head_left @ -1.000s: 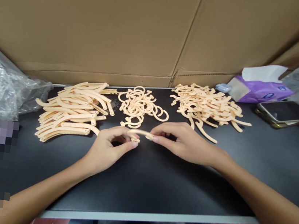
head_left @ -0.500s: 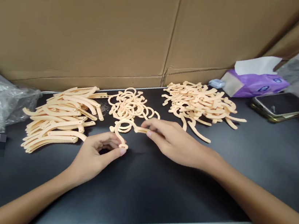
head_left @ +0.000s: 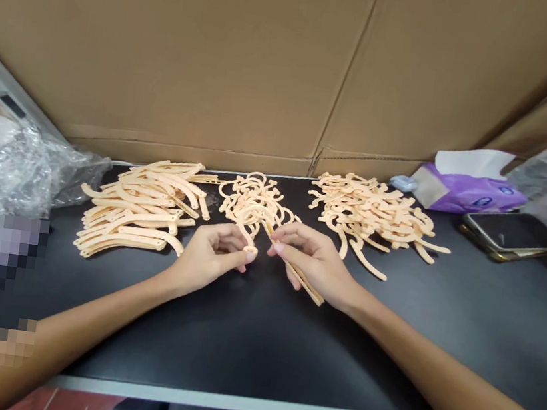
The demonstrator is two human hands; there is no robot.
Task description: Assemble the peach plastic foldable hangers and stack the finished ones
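Observation:
My left hand (head_left: 210, 250) is closed, thumb and fingers pinching the lower end of a peach plastic hanger hook (head_left: 246, 231). In my closed right hand (head_left: 319, 258) is a long peach hanger arm (head_left: 310, 289), slanting down to the right. The upper end of that arm meets the curved end of the hook; whether they are joined I cannot tell. Just behind my hands lies a small pile of hooks (head_left: 249, 192). To the left is a pile of long hanger arms (head_left: 142, 204), and to the right a pile of curved peach pieces (head_left: 373, 211).
Cardboard (head_left: 211, 62) stands along the back of the black table (head_left: 245, 342). At right are a purple tissue pack (head_left: 477, 191), a small pale-blue item (head_left: 403, 183) and a phone (head_left: 516, 234) on another flat item. Clear plastic wrap (head_left: 32, 163) lies at left.
The view has shifted. My right hand has turned the hanger arm, so its length now shows below my fingers. Both hands still hold their pieces, and have come closer together.

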